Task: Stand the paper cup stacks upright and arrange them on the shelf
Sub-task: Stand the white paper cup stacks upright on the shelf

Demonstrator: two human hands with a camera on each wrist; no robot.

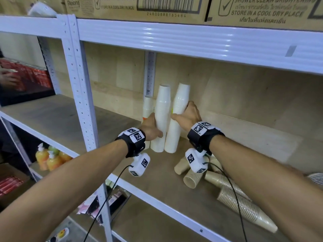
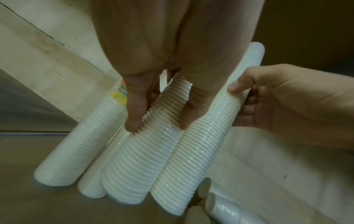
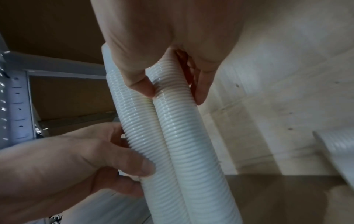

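Observation:
Two tall white paper cup stacks stand side by side, mouths down, on the wooden shelf board (image 1: pixel 157 187). My left hand (image 1: pixel 153 128) grips the left stack (image 1: pixel 162 105) low on its side; in the left wrist view its fingers (image 2: pixel 134 115) curl round that stack (image 2: pixel 134 166). My right hand (image 1: pixel 187 114) grips the right stack (image 1: pixel 181 96) at mid height, thumb and fingers round it (image 3: pixel 182 136). The two stacks touch near the base. A shorter white stack with a coloured label (image 1: pixel 147 107) stands behind them. Several brown cup stacks (image 1: pixel 241 205) lie on their sides at the front right.
A white steel post (image 1: pixel 82 84) borders the bay on the left, and a beam (image 1: pixel 192 37) carrying cardboard boxes runs overhead. Another person's hand (image 1: pixel 7 79) is at red packs on the far left. Orange bottles (image 1: pixel 47 158) sit on the lower shelf.

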